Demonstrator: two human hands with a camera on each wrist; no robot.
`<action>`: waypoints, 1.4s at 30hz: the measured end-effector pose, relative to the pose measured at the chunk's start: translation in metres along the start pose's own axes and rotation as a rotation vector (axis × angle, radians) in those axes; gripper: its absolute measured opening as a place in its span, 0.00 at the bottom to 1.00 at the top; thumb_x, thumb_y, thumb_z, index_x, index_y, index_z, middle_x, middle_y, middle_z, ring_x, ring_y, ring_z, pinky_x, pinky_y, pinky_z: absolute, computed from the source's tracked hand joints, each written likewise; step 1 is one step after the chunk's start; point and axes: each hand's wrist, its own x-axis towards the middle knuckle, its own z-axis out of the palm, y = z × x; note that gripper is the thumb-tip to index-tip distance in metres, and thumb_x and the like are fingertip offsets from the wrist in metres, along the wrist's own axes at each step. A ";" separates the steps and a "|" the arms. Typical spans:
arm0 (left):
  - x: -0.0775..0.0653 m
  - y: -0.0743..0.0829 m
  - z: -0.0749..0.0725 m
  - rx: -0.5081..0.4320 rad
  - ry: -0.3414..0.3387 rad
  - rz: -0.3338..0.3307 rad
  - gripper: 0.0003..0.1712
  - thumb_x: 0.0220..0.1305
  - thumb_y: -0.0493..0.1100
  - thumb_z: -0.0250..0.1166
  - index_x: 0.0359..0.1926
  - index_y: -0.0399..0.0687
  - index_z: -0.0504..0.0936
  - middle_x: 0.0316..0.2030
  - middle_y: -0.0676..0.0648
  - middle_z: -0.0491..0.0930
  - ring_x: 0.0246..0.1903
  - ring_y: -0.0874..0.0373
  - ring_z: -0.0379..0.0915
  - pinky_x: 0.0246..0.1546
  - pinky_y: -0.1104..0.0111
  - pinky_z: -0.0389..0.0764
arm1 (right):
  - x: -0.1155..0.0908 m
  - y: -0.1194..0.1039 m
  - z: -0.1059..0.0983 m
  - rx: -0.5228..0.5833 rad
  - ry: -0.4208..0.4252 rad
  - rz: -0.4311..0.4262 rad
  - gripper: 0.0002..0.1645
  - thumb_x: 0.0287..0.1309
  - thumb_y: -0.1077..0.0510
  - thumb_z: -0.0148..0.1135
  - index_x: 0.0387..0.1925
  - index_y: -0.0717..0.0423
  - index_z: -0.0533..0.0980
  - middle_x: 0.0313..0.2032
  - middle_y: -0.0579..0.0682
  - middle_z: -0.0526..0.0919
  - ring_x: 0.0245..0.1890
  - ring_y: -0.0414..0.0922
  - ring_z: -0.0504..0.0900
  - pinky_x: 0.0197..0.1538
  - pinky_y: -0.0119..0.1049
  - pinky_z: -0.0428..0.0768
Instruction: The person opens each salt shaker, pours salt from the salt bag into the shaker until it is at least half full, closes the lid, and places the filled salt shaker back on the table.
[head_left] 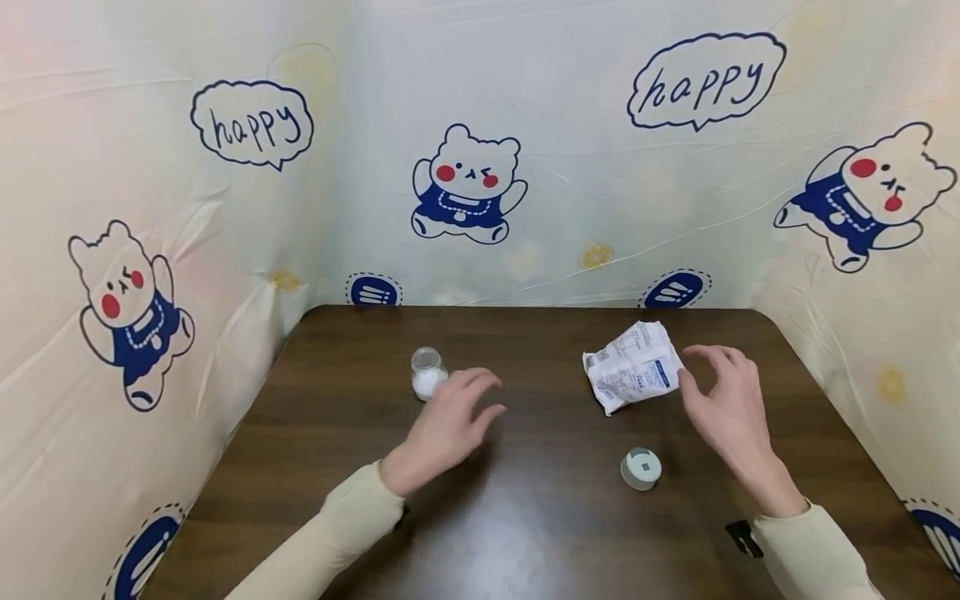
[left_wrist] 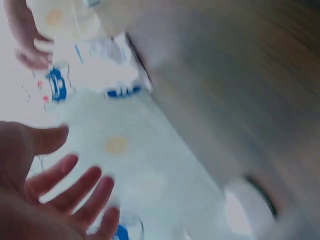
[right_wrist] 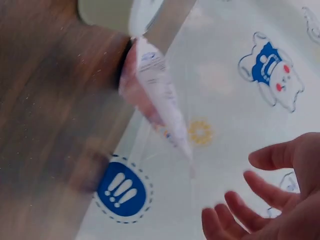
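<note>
A small clear glass jar with white contents and an uncovered mouth stands at the left of the table. My left hand hovers just in front of it, overlapping its lower right side in the head view, fingers loosely curved and holding nothing. To the right lies a white printed packet, crumpled, with blue lettering. Beside its right edge is my right hand, thumb and fingers spread apart with nothing between them. A round pale lid rests on the table in front of the packet.
The dark wooden table ends at a patterned curtain on the back and both sides. A black strap piece shows by the right sleeve. The left wrist view is blurred.
</note>
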 end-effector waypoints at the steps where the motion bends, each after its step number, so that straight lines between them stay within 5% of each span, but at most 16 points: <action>1: -0.005 -0.007 -0.009 0.012 0.058 -0.028 0.17 0.63 0.41 0.78 0.51 0.44 0.85 0.51 0.45 0.85 0.53 0.46 0.80 0.58 0.50 0.74 | -0.003 -0.002 0.000 0.004 -0.014 -0.025 0.15 0.68 0.62 0.66 0.53 0.63 0.82 0.54 0.65 0.79 0.53 0.62 0.76 0.51 0.54 0.72; 4: -0.017 -0.032 -0.034 0.020 0.164 -0.181 0.24 0.58 0.39 0.81 0.54 0.40 0.84 0.53 0.41 0.85 0.56 0.43 0.78 0.59 0.44 0.70 | -0.013 -0.007 0.002 0.006 -0.119 -0.103 0.12 0.67 0.62 0.68 0.50 0.62 0.83 0.43 0.56 0.82 0.39 0.51 0.79 0.40 0.41 0.76; 6: -0.023 -0.050 -0.047 -0.019 0.167 -0.307 0.30 0.58 0.40 0.82 0.59 0.38 0.82 0.56 0.38 0.83 0.58 0.40 0.77 0.60 0.43 0.70 | -0.019 -0.008 0.004 -0.004 -0.228 -0.129 0.12 0.67 0.61 0.70 0.50 0.61 0.83 0.38 0.52 0.82 0.34 0.47 0.77 0.35 0.38 0.76; 9: -0.029 -0.076 -0.052 -0.084 0.085 -0.446 0.39 0.58 0.45 0.82 0.66 0.34 0.77 0.61 0.33 0.79 0.61 0.37 0.75 0.62 0.42 0.72 | -0.028 -0.010 0.008 -0.044 -0.408 -0.121 0.17 0.67 0.58 0.71 0.53 0.61 0.82 0.41 0.54 0.83 0.35 0.48 0.79 0.38 0.43 0.79; 12: -0.034 -0.096 -0.045 -0.130 -0.013 -0.518 0.45 0.58 0.49 0.82 0.69 0.32 0.74 0.63 0.30 0.78 0.62 0.34 0.74 0.62 0.42 0.73 | -0.035 -0.013 0.013 -0.094 -0.559 -0.082 0.24 0.68 0.52 0.71 0.58 0.62 0.79 0.50 0.61 0.83 0.42 0.54 0.83 0.44 0.55 0.82; 21: -0.028 -0.120 -0.019 -0.175 -0.157 -0.550 0.42 0.57 0.48 0.84 0.66 0.33 0.78 0.58 0.34 0.83 0.56 0.39 0.80 0.58 0.45 0.78 | -0.044 -0.014 0.021 -0.182 -0.709 0.009 0.35 0.63 0.47 0.75 0.63 0.63 0.77 0.56 0.64 0.79 0.50 0.58 0.81 0.51 0.61 0.79; 28: -0.020 -0.123 -0.013 -0.202 -0.159 -0.562 0.41 0.55 0.48 0.85 0.64 0.33 0.80 0.55 0.35 0.84 0.51 0.40 0.80 0.54 0.46 0.79 | -0.048 -0.009 0.022 -0.182 -0.731 0.026 0.34 0.56 0.52 0.81 0.60 0.61 0.79 0.53 0.60 0.79 0.44 0.53 0.80 0.48 0.56 0.80; 42: -0.013 -0.121 -0.013 -0.288 -0.163 -0.625 0.36 0.62 0.43 0.80 0.66 0.33 0.78 0.59 0.33 0.82 0.56 0.39 0.79 0.60 0.45 0.77 | -0.054 -0.002 0.026 -0.174 -0.687 -0.057 0.34 0.49 0.57 0.84 0.57 0.60 0.79 0.47 0.54 0.80 0.41 0.50 0.80 0.47 0.53 0.81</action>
